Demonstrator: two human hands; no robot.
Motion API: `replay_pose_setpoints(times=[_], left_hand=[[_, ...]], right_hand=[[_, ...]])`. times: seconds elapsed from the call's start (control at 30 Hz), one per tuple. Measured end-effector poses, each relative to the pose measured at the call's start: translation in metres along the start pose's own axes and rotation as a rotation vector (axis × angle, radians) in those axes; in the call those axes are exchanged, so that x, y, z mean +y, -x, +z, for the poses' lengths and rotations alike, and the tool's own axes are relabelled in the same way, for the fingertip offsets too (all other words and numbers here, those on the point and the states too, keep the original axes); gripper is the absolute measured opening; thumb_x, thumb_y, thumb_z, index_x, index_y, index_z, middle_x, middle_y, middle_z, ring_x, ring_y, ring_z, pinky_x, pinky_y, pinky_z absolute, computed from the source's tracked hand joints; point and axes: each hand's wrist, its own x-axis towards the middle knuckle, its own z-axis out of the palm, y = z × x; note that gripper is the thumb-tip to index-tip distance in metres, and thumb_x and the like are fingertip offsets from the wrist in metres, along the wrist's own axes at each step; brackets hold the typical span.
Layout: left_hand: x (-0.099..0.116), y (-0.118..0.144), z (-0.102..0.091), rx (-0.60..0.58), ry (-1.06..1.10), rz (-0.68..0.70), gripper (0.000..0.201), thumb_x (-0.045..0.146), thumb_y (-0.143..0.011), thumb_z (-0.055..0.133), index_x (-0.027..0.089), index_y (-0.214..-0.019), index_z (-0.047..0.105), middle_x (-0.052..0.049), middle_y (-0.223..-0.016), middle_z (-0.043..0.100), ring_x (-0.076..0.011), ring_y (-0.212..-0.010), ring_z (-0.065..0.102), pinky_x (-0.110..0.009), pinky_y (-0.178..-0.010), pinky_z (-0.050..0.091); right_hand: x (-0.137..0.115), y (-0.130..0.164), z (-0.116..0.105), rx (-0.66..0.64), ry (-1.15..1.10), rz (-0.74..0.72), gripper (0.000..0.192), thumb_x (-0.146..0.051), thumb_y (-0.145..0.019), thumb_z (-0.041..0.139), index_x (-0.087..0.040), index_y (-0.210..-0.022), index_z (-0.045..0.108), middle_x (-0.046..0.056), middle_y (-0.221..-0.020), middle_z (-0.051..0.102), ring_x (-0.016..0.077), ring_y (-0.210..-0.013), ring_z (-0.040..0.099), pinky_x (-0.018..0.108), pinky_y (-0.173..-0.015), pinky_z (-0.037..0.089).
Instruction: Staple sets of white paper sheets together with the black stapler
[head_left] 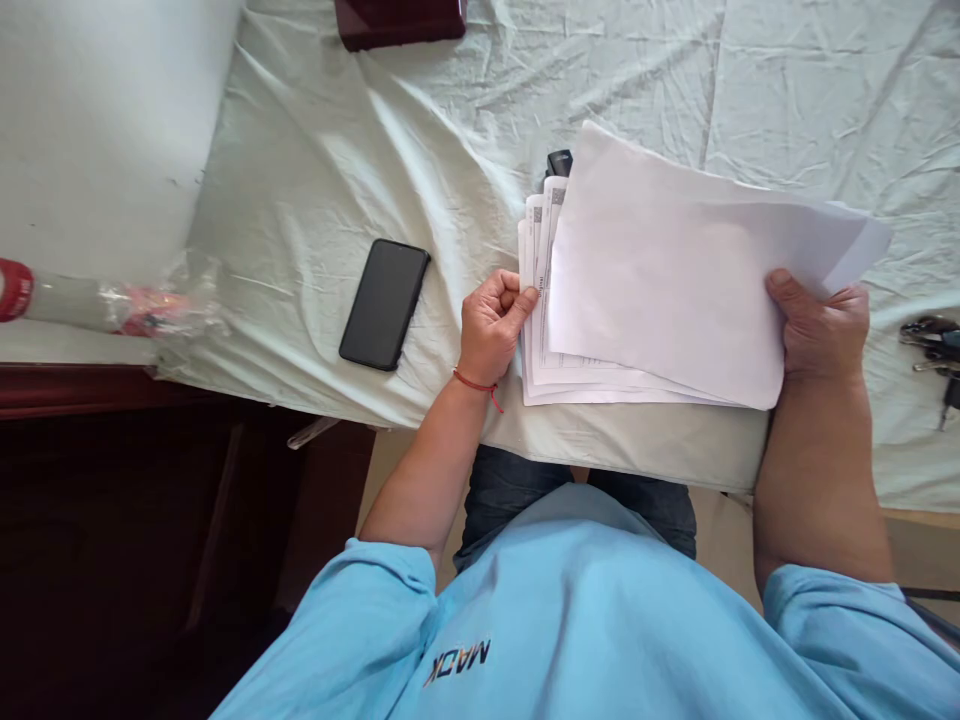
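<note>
Several white paper sheets lie fanned over one another on the cloth near the table's front edge. Thumb on top, my right hand grips the upper sheets at their right side. At the left edge of the lower printed sheets, my left hand pinches the paper between thumb and curled fingers. Small printed codes and lines of text show on those lower sheets. A black object pokes out behind the stack; the papers hide most of it.
A black phone lies left of my left hand on the pale tablecloth. Keys rest at the far right. A dark red box stands at the back. A plastic-wrapped item lies at the far left.
</note>
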Motion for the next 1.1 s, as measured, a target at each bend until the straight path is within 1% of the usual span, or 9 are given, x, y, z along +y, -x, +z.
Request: replay_pose_setpoints(times=[0.1, 0.17, 0.3, 0.4, 0.47, 0.57, 0.83, 0.93, 1.1], left_hand=[[-0.0018, 0.0, -0.0016, 0.022, -0.061, 0.006, 0.061, 0.072, -0.085, 0.085, 0.021, -0.074, 0.054, 0.007, -0.057, 0.035, -0.0072, -0.052, 0.023, -0.028, -0.05, 0.018], [-0.002, 0.0, -0.0021, 0.042, -0.102, 0.027, 0.063, 0.073, -0.088, 0.082, 0.021, -0.072, 0.052, 0.007, -0.057, 0.034, -0.0076, -0.053, 0.023, -0.029, -0.051, 0.018], [-0.0012, -0.0001, -0.0008, 0.049, -0.137, 0.065, 0.065, 0.076, -0.092, 0.075, 0.02, -0.069, 0.052, 0.004, -0.062, 0.042, -0.0095, -0.059, 0.033, -0.028, -0.054, 0.025], [-0.0006, 0.0006, 0.0003, 0.056, -0.121, 0.104, 0.067, 0.076, -0.098, 0.068, 0.02, -0.067, 0.047, 0.003, -0.062, 0.039, -0.0108, -0.061, 0.035, -0.029, -0.058, 0.03], [-0.0004, 0.0011, 0.0005, 0.027, -0.102, 0.101, 0.065, 0.076, -0.099, 0.066, 0.02, -0.069, 0.05, 0.003, -0.062, 0.039, -0.0107, -0.059, 0.034, -0.029, -0.056, 0.028], [-0.0005, 0.0012, -0.0002, -0.004, -0.136, 0.072, 0.06, 0.076, -0.093, 0.074, 0.021, -0.076, 0.059, 0.004, -0.063, 0.041, -0.0098, -0.057, 0.032, -0.029, -0.053, 0.024], [0.0007, -0.0009, -0.001, 0.03, -0.172, 0.081, 0.066, 0.076, -0.092, 0.075, 0.02, -0.067, 0.052, 0.004, -0.061, 0.038, -0.009, -0.057, 0.028, -0.03, -0.052, 0.022], [0.002, -0.0006, -0.0001, 0.036, -0.161, 0.074, 0.069, 0.076, -0.093, 0.074, 0.019, -0.064, 0.048, 0.003, -0.062, 0.037, -0.0095, -0.059, 0.029, -0.031, -0.054, 0.024], [-0.0008, 0.0009, 0.0004, 0.056, -0.126, 0.083, 0.069, 0.076, -0.098, 0.067, 0.02, -0.065, 0.044, 0.003, -0.063, 0.038, -0.011, -0.061, 0.034, -0.03, -0.058, 0.03]], right_hand=[[0.0, 0.0002, 0.0008, 0.014, -0.009, -0.007, 0.055, -0.039, -0.049, 0.104, -0.013, -0.089, 0.077, 0.004, -0.091, 0.078, 0.0152, -0.084, 0.073, 0.03, -0.082, 0.067], [-0.0001, 0.0003, 0.0009, 0.027, -0.005, -0.003, 0.056, -0.038, -0.048, 0.104, -0.012, -0.091, 0.078, 0.004, -0.092, 0.078, 0.0154, -0.084, 0.072, 0.032, -0.084, 0.068], [-0.0015, 0.001, 0.0018, 0.032, -0.011, -0.005, 0.055, -0.037, -0.049, 0.103, -0.012, -0.091, 0.077, 0.004, -0.093, 0.078, 0.0165, -0.085, 0.072, 0.034, -0.086, 0.068], [-0.0023, 0.0017, 0.0026, 0.034, -0.006, -0.004, 0.054, -0.038, -0.051, 0.103, -0.013, -0.09, 0.077, 0.004, -0.095, 0.078, 0.0176, -0.087, 0.073, 0.038, -0.091, 0.069], [-0.0021, 0.0016, 0.0026, 0.039, -0.009, -0.001, 0.055, -0.038, -0.05, 0.103, -0.013, -0.092, 0.077, 0.005, -0.097, 0.077, 0.0178, -0.089, 0.073, 0.039, -0.095, 0.068], [-0.0008, 0.0005, 0.0016, 0.04, -0.002, -0.006, 0.055, -0.038, -0.049, 0.102, -0.013, -0.091, 0.076, 0.004, -0.098, 0.077, 0.018, -0.092, 0.073, 0.04, -0.1, 0.067], [-0.002, 0.0012, 0.0029, 0.047, 0.013, -0.021, 0.053, -0.041, -0.047, 0.104, -0.018, -0.082, 0.072, 0.003, -0.093, 0.077, 0.0197, -0.093, 0.073, 0.041, -0.097, 0.068], [-0.0026, 0.0031, 0.004, 0.051, 0.005, 0.005, 0.055, -0.041, -0.047, 0.104, -0.016, -0.084, 0.072, 0.005, -0.094, 0.077, 0.0198, -0.091, 0.073, 0.039, -0.094, 0.068], [-0.0012, 0.0036, 0.0029, 0.063, 0.02, 0.01, 0.055, -0.043, -0.045, 0.104, -0.018, -0.083, 0.073, 0.004, -0.093, 0.078, 0.0199, -0.089, 0.072, 0.041, -0.093, 0.069]])
